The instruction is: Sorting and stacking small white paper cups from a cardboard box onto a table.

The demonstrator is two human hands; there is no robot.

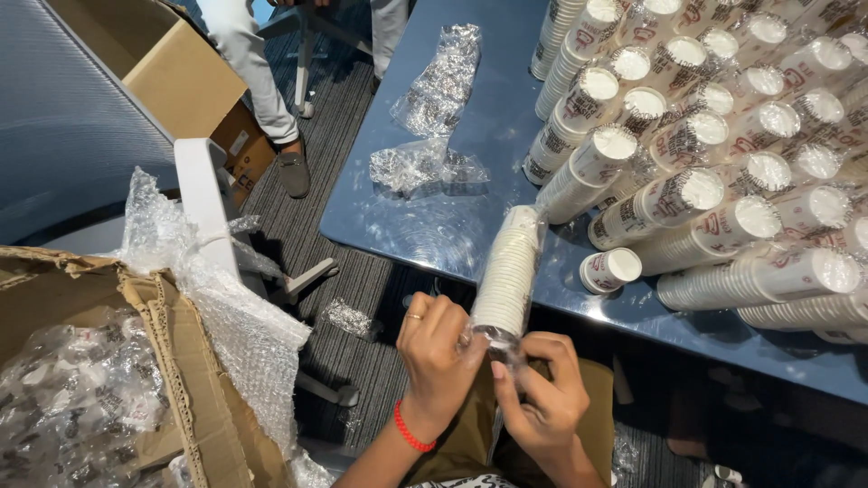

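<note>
Left hand (440, 351): my fingers are curled around the near end of a sleeve of cups (509, 271), pinching its clear wrap; a ring sits on one finger and a red band (411, 432) on the wrist.
Right hand (541, 390): my fingers are closed on the same twisted end of wrap, just beside my left hand, thumb on top.
Sleeve of cups: a white stack in clear plastic, held over my lap, tilted so its far end reaches the near edge of the desk (434, 230).
Box (136, 361): an open cardboard carton at my left, flaps torn, holding more wrapped cup sleeves (77, 407) under plastic; bubble wrap (231, 316) spills over its rim.
Second box (176, 77): another brown carton farther left, its inside hidden from me.
Cup pile (714, 172): many unwrapped stacks lying on their sides, filling the right part of the desk up to its far right corner, bottoms facing me.
Lone cup stack (610, 269): a short one, near the desk's near edge, just in front of the pile.
Empty wraps (434, 117): crumpled clear plastic along the left edge of the desk.
Desk: blue and glossy.
Floor (339, 226): dark striped carpet, with a plastic scrap (348, 318) on it.
Other person (249, 68): light trousers and a grey shoe, standing beyond the desk's left edge.
</note>
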